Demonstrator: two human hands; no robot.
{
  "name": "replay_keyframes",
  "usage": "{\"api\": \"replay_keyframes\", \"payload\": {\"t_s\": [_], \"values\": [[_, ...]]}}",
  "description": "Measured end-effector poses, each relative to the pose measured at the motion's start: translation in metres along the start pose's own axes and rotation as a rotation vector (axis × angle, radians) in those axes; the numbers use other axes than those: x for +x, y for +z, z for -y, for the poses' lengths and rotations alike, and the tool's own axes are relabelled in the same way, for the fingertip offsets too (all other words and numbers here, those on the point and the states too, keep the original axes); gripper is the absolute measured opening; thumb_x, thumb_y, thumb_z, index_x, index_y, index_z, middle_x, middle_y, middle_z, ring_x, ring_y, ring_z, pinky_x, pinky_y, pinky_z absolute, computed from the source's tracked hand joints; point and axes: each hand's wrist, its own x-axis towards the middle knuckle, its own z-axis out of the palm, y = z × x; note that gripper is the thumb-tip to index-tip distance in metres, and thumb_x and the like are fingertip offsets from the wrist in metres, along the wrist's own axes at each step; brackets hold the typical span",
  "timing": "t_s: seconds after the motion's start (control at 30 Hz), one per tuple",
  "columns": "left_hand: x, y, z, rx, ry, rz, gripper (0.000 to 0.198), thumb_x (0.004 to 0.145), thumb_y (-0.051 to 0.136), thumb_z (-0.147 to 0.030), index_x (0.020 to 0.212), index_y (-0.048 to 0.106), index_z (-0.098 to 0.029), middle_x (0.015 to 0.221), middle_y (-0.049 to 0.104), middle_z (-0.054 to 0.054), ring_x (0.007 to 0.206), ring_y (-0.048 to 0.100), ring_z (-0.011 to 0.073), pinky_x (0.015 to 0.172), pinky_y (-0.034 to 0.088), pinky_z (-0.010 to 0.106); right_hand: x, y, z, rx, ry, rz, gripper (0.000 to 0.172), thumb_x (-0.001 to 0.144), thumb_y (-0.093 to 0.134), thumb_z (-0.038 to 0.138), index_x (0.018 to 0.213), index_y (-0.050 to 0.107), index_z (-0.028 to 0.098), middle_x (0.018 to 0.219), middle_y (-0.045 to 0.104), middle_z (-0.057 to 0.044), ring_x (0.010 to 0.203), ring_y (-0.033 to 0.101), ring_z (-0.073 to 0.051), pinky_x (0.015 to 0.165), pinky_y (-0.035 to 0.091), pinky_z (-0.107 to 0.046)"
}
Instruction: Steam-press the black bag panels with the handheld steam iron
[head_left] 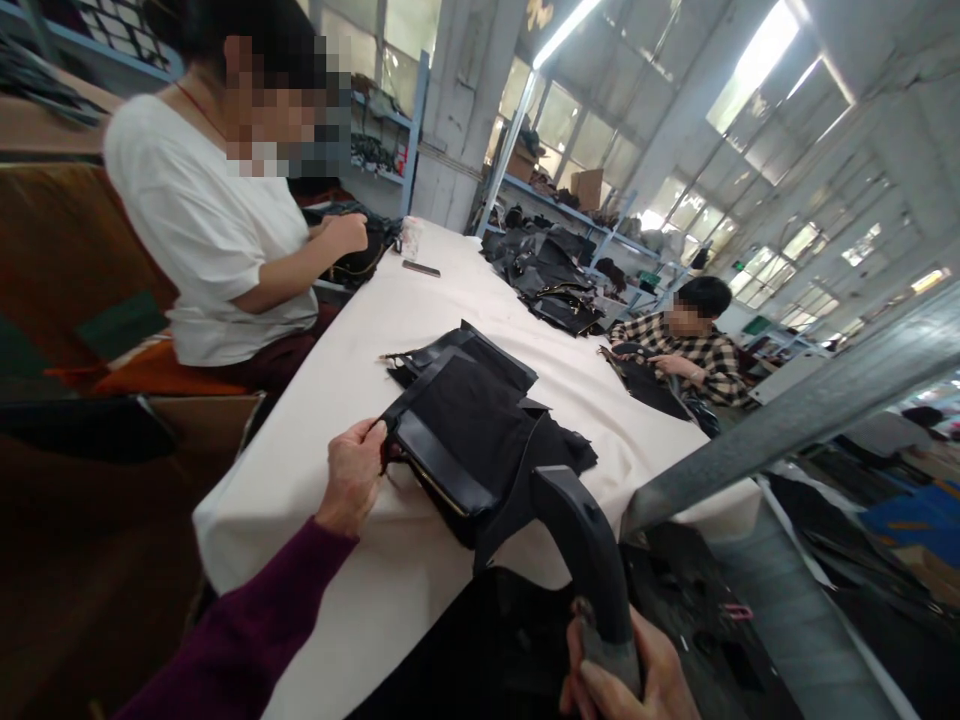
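My left hand (352,478) is closed on the left edge of a black bag piece (469,420), fingers pinching near a gold-coloured zip. The piece lies on the white-covered table, with smooth panels, fabric and ragged edges showing. Low in the view, my right hand (630,670) is wrapped around the lower end of a thick, curved black strap (589,530). That strap arches up toward the right side of the bag piece; whether the two are joined I cannot tell. More black material (480,650) hangs in front of me, below the table edge.
The white-covered table (300,450) runs away from me. A person in a white top (210,230) sits at its left side, another in a checked shirt (712,360) at its right. Black pieces (551,270) are heaped beyond; a phone (421,268) lies farther back. A metal post (750,430) slants across the right.
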Motion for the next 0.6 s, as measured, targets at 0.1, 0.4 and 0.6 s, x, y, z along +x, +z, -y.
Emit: {"api": "replay_keyframes", "payload": {"t_s": [0.1,0.4,0.6], "values": [[-0.012,-0.022,0.014,0.240,0.028,0.049,0.029,0.067,0.063,-0.035,0.087,0.063,-0.013,0.070,0.059,0.002,0.063,0.055,0.0154,0.057,0.042,0.023,-0.001,0.007,-0.002,-0.028,0.021,0.043,0.035,0.075,0.061,0.045,0.086,0.050,0.014,0.058,0.052,0.002,0.055,0.058,-0.016,0.057,0.047,-0.027],[-0.090,-0.030,0.025,0.580,0.220,0.102,0.035,0.082,0.058,-0.046,0.097,0.061,-0.015,0.089,0.064,0.009,0.079,0.060,0.0207,0.076,0.046,0.030,-0.007,0.015,-0.016,-0.062,0.104,0.009,0.021,0.074,0.058,0.032,0.084,0.051,0.015,0.058,0.055,0.002,0.055,0.058,-0.015,0.056,0.046,-0.025],[-0.095,0.010,0.049,0.091,-0.519,0.356,0.048,0.063,0.074,-0.056,0.074,0.059,-0.011,0.073,0.067,0.011,0.062,0.062,0.0182,0.059,0.050,0.028,-0.014,0.016,-0.010,-0.062,0.101,0.018,0.028,0.072,0.060,0.039,0.083,0.049,0.015,0.057,0.052,0.002,0.054,0.057,-0.016,0.055,0.046,-0.025]]}}
